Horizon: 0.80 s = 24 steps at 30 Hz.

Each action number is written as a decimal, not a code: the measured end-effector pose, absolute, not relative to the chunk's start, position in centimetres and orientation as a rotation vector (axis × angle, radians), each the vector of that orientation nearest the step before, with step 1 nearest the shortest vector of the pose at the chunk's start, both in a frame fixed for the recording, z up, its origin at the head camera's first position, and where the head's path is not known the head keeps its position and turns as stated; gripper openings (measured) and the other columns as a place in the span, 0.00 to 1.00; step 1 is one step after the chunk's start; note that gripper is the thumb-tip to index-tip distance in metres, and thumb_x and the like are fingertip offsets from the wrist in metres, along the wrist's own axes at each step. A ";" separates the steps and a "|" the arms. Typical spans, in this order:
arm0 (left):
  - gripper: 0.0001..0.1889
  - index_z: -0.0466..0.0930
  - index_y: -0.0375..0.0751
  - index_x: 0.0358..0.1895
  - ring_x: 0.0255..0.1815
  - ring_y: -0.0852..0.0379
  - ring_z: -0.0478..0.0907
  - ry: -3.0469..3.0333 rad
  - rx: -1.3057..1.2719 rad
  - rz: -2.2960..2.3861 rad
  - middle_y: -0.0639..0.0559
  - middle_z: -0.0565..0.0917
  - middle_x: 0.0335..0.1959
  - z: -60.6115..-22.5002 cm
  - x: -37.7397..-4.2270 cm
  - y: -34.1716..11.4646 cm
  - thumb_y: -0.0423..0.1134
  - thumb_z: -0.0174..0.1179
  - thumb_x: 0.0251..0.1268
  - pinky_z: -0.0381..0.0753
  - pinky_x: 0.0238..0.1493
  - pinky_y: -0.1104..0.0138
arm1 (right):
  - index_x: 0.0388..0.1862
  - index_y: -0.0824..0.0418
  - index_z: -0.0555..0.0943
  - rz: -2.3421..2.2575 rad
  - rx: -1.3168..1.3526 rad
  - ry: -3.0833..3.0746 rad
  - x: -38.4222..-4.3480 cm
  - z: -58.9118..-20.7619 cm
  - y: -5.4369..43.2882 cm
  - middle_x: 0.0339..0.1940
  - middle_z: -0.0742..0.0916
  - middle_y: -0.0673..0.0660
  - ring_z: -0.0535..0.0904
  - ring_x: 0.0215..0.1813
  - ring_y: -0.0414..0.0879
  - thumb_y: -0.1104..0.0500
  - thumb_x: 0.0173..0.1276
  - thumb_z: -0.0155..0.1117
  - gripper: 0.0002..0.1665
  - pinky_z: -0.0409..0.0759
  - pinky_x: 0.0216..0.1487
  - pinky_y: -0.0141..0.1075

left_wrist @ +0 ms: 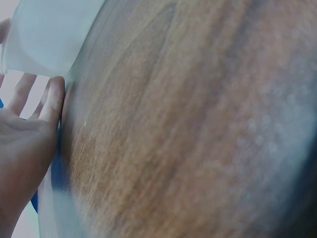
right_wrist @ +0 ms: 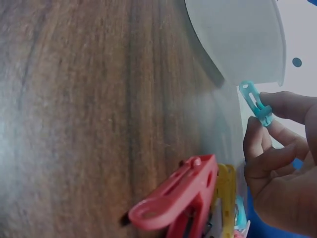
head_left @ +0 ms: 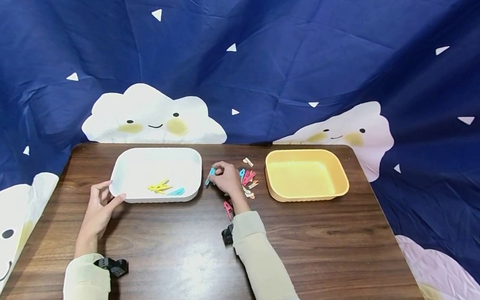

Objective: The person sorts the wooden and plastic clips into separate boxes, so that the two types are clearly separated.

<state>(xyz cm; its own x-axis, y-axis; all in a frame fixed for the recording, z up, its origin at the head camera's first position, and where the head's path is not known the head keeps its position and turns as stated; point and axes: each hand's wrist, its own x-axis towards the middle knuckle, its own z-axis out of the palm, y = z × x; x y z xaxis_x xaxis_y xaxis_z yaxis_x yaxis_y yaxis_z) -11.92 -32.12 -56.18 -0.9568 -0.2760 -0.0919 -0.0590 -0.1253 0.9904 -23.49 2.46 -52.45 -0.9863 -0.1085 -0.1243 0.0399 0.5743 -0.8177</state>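
One blue clothespin (head_left: 210, 176) in hand beside the white tray (head_left: 136, 164)
Left hand (head_left: 98, 210) has a grip on the tray's near-left corner, yellow clothespins (head_left: 159, 186) inside; right hand (head_left: 226, 180) pinches the blue one just off the tray's right side, loose clothespins (head_left: 249, 176) and a yellow tray (head_left: 276, 191) further right. Transfer step, I reckon; going left would call for clearing the rim.

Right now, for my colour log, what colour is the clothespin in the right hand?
Turquoise; the clothespin in the right hand shows best in the right wrist view.
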 end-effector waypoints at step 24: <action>0.29 0.61 0.52 0.62 0.66 0.61 0.68 -1.974 0.395 -2.240 0.55 0.72 0.68 -56.1 -11.9 -32.3 0.24 0.63 0.68 0.72 0.57 0.78 | 0.56 0.56 0.84 -1.411 -0.154 2.669 -23.6 -50.5 1.7 0.40 0.85 0.50 0.80 0.48 0.48 0.56 0.65 0.72 0.19 0.79 0.48 0.43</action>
<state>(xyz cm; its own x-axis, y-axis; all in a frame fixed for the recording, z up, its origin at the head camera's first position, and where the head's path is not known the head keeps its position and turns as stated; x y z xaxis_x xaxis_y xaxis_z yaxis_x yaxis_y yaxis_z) -11.95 -32.28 -56.13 -0.9574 -0.2674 -0.1095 -0.0750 -0.1361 0.9879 -23.61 1.73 -50.50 -0.9878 -0.1448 -0.0574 -0.0341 0.5609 -0.8272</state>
